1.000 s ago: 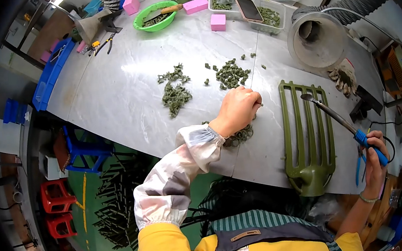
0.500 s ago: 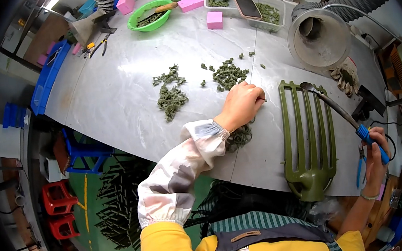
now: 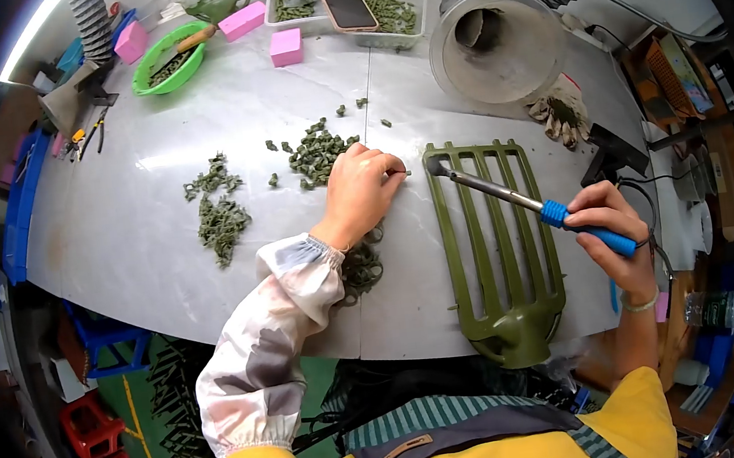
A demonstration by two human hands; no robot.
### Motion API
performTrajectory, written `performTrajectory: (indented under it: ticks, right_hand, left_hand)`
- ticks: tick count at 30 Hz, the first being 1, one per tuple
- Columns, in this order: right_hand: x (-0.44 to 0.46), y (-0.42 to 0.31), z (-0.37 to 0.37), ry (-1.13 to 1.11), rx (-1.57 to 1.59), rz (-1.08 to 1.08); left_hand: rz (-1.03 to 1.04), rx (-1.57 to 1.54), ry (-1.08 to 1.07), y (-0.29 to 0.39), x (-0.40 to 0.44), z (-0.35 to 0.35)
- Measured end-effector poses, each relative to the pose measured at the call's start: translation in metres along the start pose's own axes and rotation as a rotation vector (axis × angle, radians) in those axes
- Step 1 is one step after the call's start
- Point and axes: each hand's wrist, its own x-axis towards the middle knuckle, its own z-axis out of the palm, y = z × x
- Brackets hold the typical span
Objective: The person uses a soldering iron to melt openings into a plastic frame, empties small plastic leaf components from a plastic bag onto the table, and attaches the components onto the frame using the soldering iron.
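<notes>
Green plastic, a round bowl (image 3: 160,88) on the grey surface (image 3: 265,114) holds a wooden-handled tool (image 3: 197,38); a clear rectangular tub (image 3: 405,42) holds small green pieces, a dark-screened phone (image 3: 348,9) across its edge. Palm down, the left hand (image 3: 357,190) pinches a tiny green piece (image 3: 408,173) just beside an olive-green slotted frame (image 3: 512,330). Raised, the right hand (image 3: 615,225) grips a blue-handled metal iron (image 3: 516,198), tilted, tip over the frame's far-left corner.
</notes>
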Motion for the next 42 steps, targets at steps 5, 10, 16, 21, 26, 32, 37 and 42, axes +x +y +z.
performTrajectory:
  ticks: [5,10,16,21,26,32,37,42]
  right_hand:
    - [0.014,0.006,0.001,-0.067,-0.020,-0.064]
    - [0.022,0.009,0.004,-0.098,-0.025,-0.075]
    - [0.023,0.011,0.003,-0.101,-0.026,-0.083]
    - [0.012,0.004,-0.007,-0.031,-0.023,-0.030]
    - [-0.010,-0.001,-0.019,0.081,0.002,0.061]
    - [-0.037,0.004,-0.021,0.197,0.093,0.156]
    - [-0.049,0.016,-0.017,0.251,0.149,0.143]
    - [-0.061,0.023,-0.020,0.269,0.118,0.139]
  left_hand:
    - [0.016,0.005,-0.002,0.000,0.013,0.010]
    - [0.021,0.000,-0.031,0.001,0.020,0.015]
    - [0.044,0.011,-0.033,0.001,0.022,0.018]
    - [0.054,0.007,-0.032,0.001,0.025,0.022]
    - [0.049,0.023,-0.084,0.002,0.022,0.009]
    - [0.062,0.136,-0.207,-0.023,0.004,-0.054]
    - [0.031,0.045,-0.096,-0.021,-0.009,-0.090]
    - [-0.131,-0.120,-0.190,0.015,-0.048,-0.104]
